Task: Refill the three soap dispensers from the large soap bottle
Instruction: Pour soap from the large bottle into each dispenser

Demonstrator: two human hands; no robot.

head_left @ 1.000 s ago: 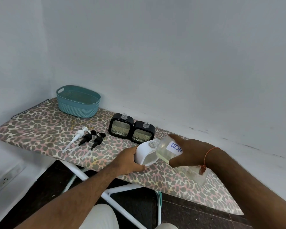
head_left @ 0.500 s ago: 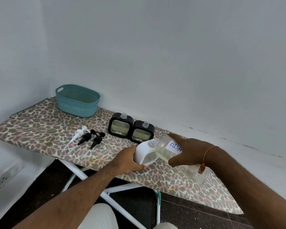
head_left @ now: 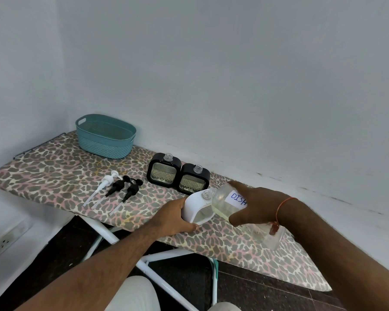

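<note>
My right hand (head_left: 254, 203) grips the large clear soap bottle (head_left: 222, 205), tipped over to the left, its mouth at the open neck of the white dispenser (head_left: 194, 206). Pale yellow soap fills the bottle's lowered end. My left hand (head_left: 173, 217) holds the white dispenser tilted on the leopard-print board (head_left: 54, 171). Two black dispensers (head_left: 164, 173) (head_left: 193, 181) stand upright behind it with open necks. Their pump heads lie to the left: a white pump (head_left: 105, 182) and two black pumps (head_left: 116, 187) (head_left: 131, 189).
A teal plastic basket (head_left: 105, 135) stands at the board's far left end by the wall. The white wall runs close behind the board. White metal legs (head_left: 153, 257) and dark floor show below the near edge. A wall socket (head_left: 5, 240) sits low on the left.
Both hands and the bottle keep the same pouring pose at the white dispenser. Only the camera has shifted slightly.
</note>
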